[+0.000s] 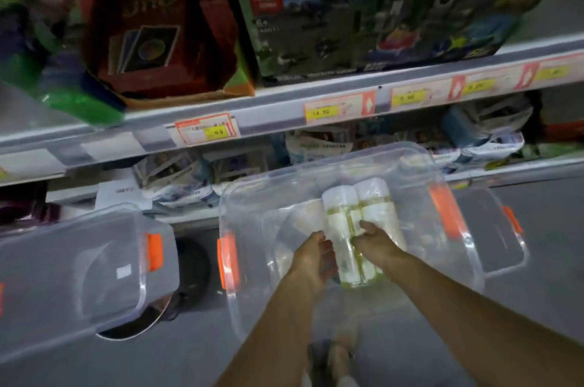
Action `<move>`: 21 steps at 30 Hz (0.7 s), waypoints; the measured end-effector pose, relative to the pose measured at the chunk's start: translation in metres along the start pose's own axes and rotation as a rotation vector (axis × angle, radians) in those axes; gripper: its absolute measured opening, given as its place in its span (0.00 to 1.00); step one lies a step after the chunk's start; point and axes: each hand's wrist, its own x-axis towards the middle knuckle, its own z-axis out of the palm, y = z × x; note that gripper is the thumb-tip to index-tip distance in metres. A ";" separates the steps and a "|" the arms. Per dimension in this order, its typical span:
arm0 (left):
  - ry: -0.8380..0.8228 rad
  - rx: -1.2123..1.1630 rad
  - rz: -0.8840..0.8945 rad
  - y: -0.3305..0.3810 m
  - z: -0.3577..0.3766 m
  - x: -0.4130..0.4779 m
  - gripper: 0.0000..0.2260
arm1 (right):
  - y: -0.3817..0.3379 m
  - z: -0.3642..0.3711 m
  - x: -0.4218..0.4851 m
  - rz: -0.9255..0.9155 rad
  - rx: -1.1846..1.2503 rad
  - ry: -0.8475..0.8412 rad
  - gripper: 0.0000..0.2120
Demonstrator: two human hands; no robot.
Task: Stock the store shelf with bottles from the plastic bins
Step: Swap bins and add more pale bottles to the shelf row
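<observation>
A clear plastic bin with orange latches sits on the floor below the shelf. Inside it stand two pale bottles with white caps and yellowish liquid, side by side. My left hand wraps the left bottle from the left side. My right hand grips the right bottle from the right. Both hands reach down into the bin. Other pale bottles lie dimly against the bin's walls.
A second clear bin sits at the left, over a round dark object. A clear lid lies to the right. The shelf edge carries price tags, with boxed toys above and packets below it. Grey floor lies all around.
</observation>
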 end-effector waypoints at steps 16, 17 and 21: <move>0.057 0.122 0.016 -0.002 -0.020 0.069 0.14 | 0.021 0.022 0.035 -0.003 0.110 -0.155 0.28; 0.049 0.125 0.020 -0.002 -0.020 0.074 0.14 | 0.020 0.023 0.037 0.011 0.110 -0.180 0.28; 0.018 0.128 0.011 0.001 -0.017 0.085 0.21 | 0.015 0.032 0.047 0.081 0.177 -0.273 0.27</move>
